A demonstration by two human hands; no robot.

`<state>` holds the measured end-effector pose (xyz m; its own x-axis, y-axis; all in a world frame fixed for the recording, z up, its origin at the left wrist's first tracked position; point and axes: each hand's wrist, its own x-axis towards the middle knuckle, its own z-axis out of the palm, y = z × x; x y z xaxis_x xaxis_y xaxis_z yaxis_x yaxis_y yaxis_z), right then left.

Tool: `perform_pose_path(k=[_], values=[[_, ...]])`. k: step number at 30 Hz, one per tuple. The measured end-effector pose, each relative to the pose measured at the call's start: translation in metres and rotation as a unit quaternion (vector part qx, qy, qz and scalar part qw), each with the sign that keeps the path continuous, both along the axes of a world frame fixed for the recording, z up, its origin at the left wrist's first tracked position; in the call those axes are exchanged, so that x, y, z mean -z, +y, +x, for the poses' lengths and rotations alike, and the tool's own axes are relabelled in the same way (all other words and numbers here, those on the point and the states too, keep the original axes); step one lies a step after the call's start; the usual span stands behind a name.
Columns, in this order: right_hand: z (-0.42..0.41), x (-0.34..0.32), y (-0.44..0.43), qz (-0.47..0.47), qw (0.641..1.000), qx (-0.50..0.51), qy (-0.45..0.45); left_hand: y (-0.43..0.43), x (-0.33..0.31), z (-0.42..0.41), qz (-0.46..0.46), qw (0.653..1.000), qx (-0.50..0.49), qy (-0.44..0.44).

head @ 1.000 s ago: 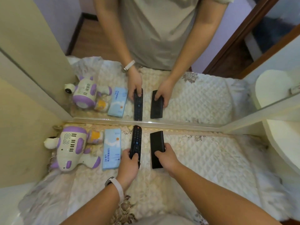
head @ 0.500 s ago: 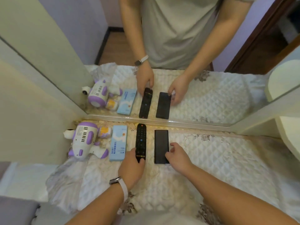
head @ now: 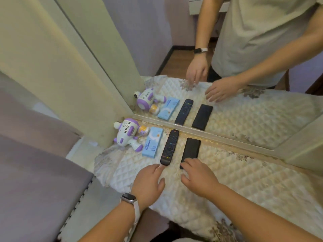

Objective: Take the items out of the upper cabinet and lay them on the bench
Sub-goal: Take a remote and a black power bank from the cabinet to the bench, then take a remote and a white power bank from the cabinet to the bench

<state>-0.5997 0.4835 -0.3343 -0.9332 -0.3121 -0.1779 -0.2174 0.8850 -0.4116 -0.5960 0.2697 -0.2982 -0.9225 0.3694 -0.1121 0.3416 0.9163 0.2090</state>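
Several items lie in a row on the quilted bench cover (head: 244,180) against a mirror. From the left: a white and purple toy robot (head: 128,134), a light blue box (head: 153,142), a black remote with buttons (head: 169,147) and a plain black slab (head: 190,151). My left hand (head: 149,182), with a watch on the wrist, hovers open just below the remote's near end. My right hand (head: 197,177) is open, its fingertips at the slab's near end. Neither hand holds anything.
The mirror (head: 244,110) behind the row reflects the items, both hands and a person's torso. A cream panel (head: 52,67) rises at the left. Grey cushioned surfaces (head: 35,172) and a foam mat edge lie at the lower left.
Both hands have let go of the remote and the slab and drawn back toward me. The camera has shifted left and up, so the items sit farther right in view.
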Motion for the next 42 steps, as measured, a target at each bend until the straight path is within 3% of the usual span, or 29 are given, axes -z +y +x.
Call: perform_pose_path(k=[6, 17, 22, 33, 42], values=[[0.004, -0.024, -0.045, -0.006, 0.989, -0.137, 0.062, -0.035, -0.028, 0.049, -0.049, 0.995, -0.068, 0.051], [0.037, -0.087, -0.166, -0.056, 0.938, -0.306, 0.154, -0.119, -0.072, 0.153, -0.036, 0.955, -0.217, 0.200], [0.086, -0.105, -0.250, -0.073, 0.900, -0.390, 0.179, -0.188, -0.085, 0.225, -0.075, 0.928, -0.315, 0.182], [0.257, -0.135, -0.445, -0.066, 0.814, -0.529, 0.231, -0.343, -0.093, 0.439, -0.089, 0.829, -0.514, 0.201], [0.378, -0.146, -0.556, -0.066, 0.694, -0.672, 0.250, -0.374, -0.089, 0.589, -0.071, 0.723, -0.655, 0.207]])
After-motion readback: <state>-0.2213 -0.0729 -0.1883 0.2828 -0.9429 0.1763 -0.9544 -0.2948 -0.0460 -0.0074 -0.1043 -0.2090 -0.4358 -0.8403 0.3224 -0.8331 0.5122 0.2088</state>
